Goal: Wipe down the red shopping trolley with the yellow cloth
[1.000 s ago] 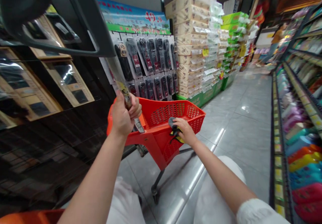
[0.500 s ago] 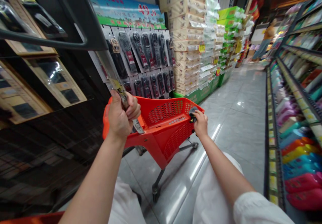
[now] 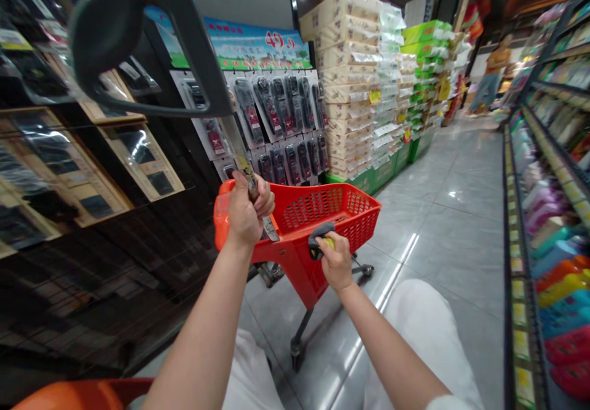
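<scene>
My left hand is wrapped around the worn metal handle post of a red shopping cart, with old label scraps showing above the fist. A dark grey plastic handle loop tops the post at upper left. In my right hand is a bunched grey cloth with yellow and black parts. This hand is in front of the cart's near side, just below the basket rim; whether the cloth touches the plastic cannot be made out.
Packaged belts hang behind the cart, beside stacked cartons. Boxed goods line the left side. A long shelf with colourful goods runs along the right. A person stands down the aisle. Another orange-red edge shows at lower left.
My right hand and the cloth have moved left and nearer, from the basket's right rim to its near side. My left hand keeps its grip on the post. The view has shifted left.
</scene>
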`<state>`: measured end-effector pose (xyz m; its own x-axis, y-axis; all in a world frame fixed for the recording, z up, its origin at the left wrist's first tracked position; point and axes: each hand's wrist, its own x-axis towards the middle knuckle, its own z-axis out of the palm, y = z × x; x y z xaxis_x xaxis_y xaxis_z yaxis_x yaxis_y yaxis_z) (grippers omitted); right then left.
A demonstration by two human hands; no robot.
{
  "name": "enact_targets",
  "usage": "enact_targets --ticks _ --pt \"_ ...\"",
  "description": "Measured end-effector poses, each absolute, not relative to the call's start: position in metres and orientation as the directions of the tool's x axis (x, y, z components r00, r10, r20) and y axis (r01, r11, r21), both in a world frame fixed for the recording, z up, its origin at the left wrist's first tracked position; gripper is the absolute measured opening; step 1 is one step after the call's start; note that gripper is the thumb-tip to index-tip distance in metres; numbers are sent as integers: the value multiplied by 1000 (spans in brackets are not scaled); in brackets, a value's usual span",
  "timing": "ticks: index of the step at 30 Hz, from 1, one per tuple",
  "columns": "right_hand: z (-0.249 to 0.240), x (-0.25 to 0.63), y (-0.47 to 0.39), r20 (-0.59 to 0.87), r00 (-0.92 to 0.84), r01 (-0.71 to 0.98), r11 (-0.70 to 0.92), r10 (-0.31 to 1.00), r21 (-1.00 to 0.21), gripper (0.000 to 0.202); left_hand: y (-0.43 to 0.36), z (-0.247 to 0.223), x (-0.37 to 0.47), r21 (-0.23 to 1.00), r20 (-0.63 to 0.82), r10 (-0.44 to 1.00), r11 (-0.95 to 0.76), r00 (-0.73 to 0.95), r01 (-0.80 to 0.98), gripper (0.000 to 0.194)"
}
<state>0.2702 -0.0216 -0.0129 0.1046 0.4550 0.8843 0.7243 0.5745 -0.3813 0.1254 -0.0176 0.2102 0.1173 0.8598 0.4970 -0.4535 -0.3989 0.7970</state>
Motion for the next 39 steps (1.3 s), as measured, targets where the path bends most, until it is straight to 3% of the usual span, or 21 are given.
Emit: enact_targets --ticks 4,8,12,16,20,24,27,31,36,39 --pt "-4 265 -27 834 154 753 484 530 -446 47 -14 209 128 797 488 864 -382 125 -468 56" --pt "5 241 -36 844 21 728 571 535 -380 52 -13 212 127 803 458 875 -332 157 -494 55" --pt "-17 263 -16 840 41 769 520 540 -372 52 -12 218 119 846 347 898 -177 268 -503 55" --pt "-52 327 29 783 176 760 423 596 -493 49 -8 219 112 855 263 906 -60 331 -515 57" --pt "-62 367 67 642 425 633 297 638 -715 40 -2 215 115 841 306 897 -97 320 -533 56" --pt "-56 330 66 610 469 586 291 639 -756 38 4 213 123 816 319 911 -125 260 -564 55" --pt "-55 275 35 615 434 534 362 659 -764 39 7 212 129 814 298 928 -123 226 -568 54" --pt "-58 247 4 653 150 471 527 743 -707 43 10 212 131 821 304 920 -122 247 -558 53" --pt "-44 275 29 543 467 426 361 698 -830 37 10 213 133 818 324 905 -121 275 -563 55" --pt "-37 269 32 554 472 359 424 686 -831 35 11 212 134 809 322 911 -122 259 -574 55"
